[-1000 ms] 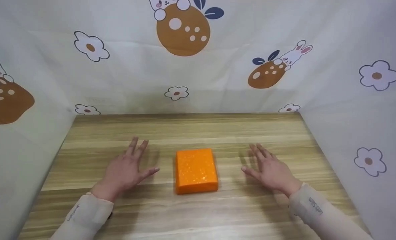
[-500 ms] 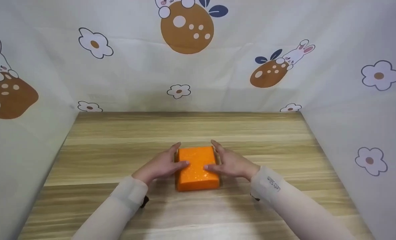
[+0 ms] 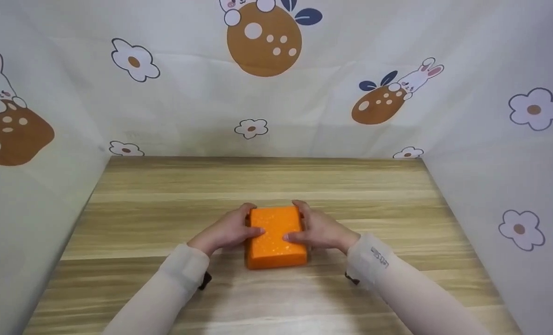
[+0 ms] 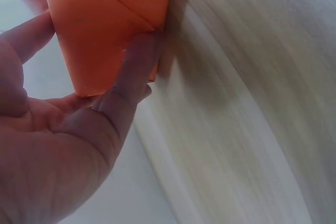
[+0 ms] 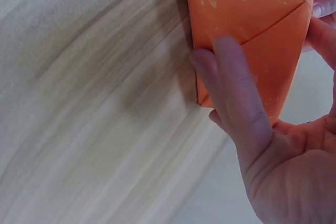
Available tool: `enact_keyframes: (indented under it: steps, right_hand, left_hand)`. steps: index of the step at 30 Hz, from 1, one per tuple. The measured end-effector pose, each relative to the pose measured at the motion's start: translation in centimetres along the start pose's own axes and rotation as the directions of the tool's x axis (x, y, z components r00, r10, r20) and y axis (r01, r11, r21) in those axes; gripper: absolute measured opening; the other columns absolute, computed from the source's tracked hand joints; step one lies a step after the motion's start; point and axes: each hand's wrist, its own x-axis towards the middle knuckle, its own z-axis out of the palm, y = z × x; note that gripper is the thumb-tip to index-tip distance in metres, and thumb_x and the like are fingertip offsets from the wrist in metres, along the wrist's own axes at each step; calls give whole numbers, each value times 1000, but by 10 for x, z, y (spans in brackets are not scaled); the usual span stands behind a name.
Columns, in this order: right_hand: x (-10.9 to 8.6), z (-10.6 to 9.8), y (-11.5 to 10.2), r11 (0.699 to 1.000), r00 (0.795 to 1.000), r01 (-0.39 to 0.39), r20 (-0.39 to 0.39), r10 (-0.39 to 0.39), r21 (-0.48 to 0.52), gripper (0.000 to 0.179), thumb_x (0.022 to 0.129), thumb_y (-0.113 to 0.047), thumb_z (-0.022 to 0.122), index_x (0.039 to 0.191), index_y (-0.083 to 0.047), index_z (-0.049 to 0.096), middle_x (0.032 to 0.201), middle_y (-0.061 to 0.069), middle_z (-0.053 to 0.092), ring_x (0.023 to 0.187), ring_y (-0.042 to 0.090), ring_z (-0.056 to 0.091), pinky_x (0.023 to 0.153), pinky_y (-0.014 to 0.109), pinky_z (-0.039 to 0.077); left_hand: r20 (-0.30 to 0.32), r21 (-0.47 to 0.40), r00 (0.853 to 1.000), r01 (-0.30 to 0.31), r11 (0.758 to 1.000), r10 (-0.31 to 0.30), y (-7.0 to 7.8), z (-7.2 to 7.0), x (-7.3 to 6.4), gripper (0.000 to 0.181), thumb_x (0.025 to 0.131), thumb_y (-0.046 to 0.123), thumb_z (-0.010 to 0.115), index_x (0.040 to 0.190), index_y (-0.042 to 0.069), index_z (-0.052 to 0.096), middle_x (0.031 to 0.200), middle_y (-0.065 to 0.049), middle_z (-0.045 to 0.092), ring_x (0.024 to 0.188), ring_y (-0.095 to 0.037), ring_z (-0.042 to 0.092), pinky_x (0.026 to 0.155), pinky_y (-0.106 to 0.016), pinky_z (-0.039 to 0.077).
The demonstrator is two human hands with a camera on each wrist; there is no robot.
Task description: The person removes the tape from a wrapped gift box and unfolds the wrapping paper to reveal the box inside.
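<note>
A box wrapped in speckled orange paper [image 3: 278,251] lies on the wood-grain table. My left hand [image 3: 227,229] grips its left side, thumb on the top face and fingers down the side and at the far left corner. Mirroring that on the right side is my right hand [image 3: 325,229], its thumb also on top. In the left wrist view, fingers lie against a folded paper end [image 4: 97,30] of the box. Fingers also lie along a diagonal paper fold [image 5: 278,45] in the right wrist view. The box's underside is hidden.
Wood-grain tabletop [image 3: 164,186] surrounds the box on all sides. Pale fabric [image 3: 188,102] printed with flowers, rabbits and brown fruit rises at the back, left and right edges. Dark straps [image 3: 205,280] show below the sleeve cuffs.
Both hands have come in from either side, spread apart at first, and taken hold of the box. Over the last half second the fingers curl in closer. The box stays in about the same place.
</note>
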Motion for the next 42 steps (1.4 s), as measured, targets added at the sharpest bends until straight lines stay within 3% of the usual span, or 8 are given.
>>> enact_keyframes:
  steps: [9, 17, 20, 24, 27, 34, 38, 42]
  right_hand:
    - [-4, 3, 1, 990, 998, -58, -8, 59, 132, 103, 81, -47, 80, 157, -11, 21, 151, 16, 44, 126, 25, 53, 110, 46, 35]
    - [-11, -4, 1, 965, 999, -14, -44, 26, 263, 70, 89, -32, 77, 138, -12, 32, 147, 26, 42, 118, 30, 58, 102, 45, 44]
    - [-12, -7, 0, 933, 999, 14, -47, 3, 359, 58, 91, -23, 75, 128, -12, 32, 146, 26, 42, 106, 28, 64, 91, 44, 53]
    - [-15, -9, -3, 894, 997, 56, -73, -26, 445, 55, 92, -13, 72, 126, -12, 28, 145, 23, 37, 91, 29, 68, 79, 48, 58]
    - [-17, -10, -4, 926, 987, 124, -139, -79, 356, 59, 92, -13, 73, 130, -12, 28, 142, 19, 36, 89, 27, 68, 79, 44, 58]
    - [-18, -6, 2, 970, 939, 227, -282, -197, 81, 98, 86, -16, 80, 158, -21, 13, 145, 12, 33, 107, 25, 63, 87, 36, 55]
    - [-20, -1, 7, 973, 928, 227, -296, -227, -35, 102, 82, -17, 83, 159, -22, 16, 140, 7, 36, 111, 21, 60, 83, 29, 55]
    - [-25, 1, 9, 967, 930, 238, -264, -255, -95, 100, 82, -30, 83, 158, -18, 20, 139, 6, 39, 112, 17, 58, 88, 29, 53]
  left_hand:
    - [-31, 14, 998, -50, 999, 50, 0, 1, -2, 64, 94, 27, 70, 147, 5, 41, 137, -16, 55, 119, -25, 55, 107, -47, 39]
    - [-105, 10, 983, -148, 989, 148, 7, 3, -8, 51, 95, 16, 68, 140, 8, 47, 139, -17, 54, 118, -26, 55, 105, -48, 40]
    - [-138, 23, 974, -179, 984, 181, 9, 2, -10, 47, 94, 15, 68, 137, 11, 49, 135, -13, 55, 107, -24, 56, 100, -46, 44]
    - [-161, -36, 967, -208, 978, 200, 11, 1, -13, 42, 96, 11, 65, 135, 15, 49, 120, -11, 54, 76, -20, 54, 76, -38, 51]
    - [-166, -120, 962, -236, 964, 215, 14, -1, -16, 37, 98, 9, 61, 131, 17, 48, 117, -13, 53, 69, -21, 57, 66, -34, 52]
    - [-234, -172, 940, -293, 940, 250, 17, -3, -19, 35, 101, 21, 61, 130, 11, 44, 143, -16, 46, 105, -26, 65, 90, -44, 52]
    - [-247, -130, 948, -237, 963, 200, 15, -3, -16, 58, 99, 30, 63, 146, 8, 37, 145, -16, 45, 107, -26, 63, 93, -44, 51]
    - [-185, -100, 973, -157, 982, 137, 13, -5, -14, 47, 98, 33, 63, 138, 9, 52, 131, -9, 56, 104, -22, 61, 91, -40, 52]
